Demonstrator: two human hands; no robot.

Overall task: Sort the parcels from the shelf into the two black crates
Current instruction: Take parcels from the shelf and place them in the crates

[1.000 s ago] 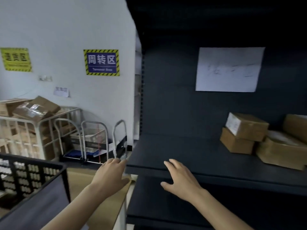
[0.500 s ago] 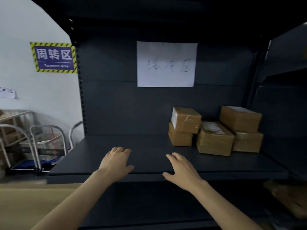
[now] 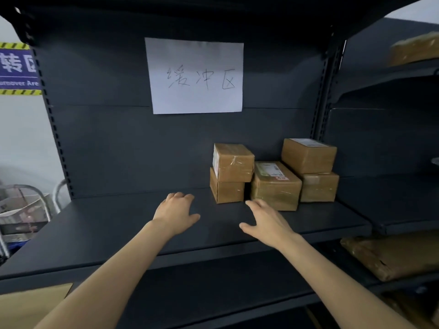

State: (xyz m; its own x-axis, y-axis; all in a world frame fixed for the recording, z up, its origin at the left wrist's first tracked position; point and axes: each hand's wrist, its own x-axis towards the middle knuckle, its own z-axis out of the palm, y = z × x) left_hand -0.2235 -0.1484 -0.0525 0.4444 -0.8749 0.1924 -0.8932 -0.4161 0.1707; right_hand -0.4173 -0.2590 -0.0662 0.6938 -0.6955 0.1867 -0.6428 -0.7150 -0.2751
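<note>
Taped cardboard parcels (image 3: 234, 162) are sitting on the shelf (image 3: 118, 233), just beyond two empty hands.

The middle parcel (image 3: 275, 186) is lying just ahead of the right hand (image 3: 266, 223), which is hovering wide open. The box is looking stiff and probably light, but its glossy tape may be slippery, so gripping two opposite side faces seems safest. The left hand (image 3: 177, 211) is hovering relaxed, holding nothing.
</note>
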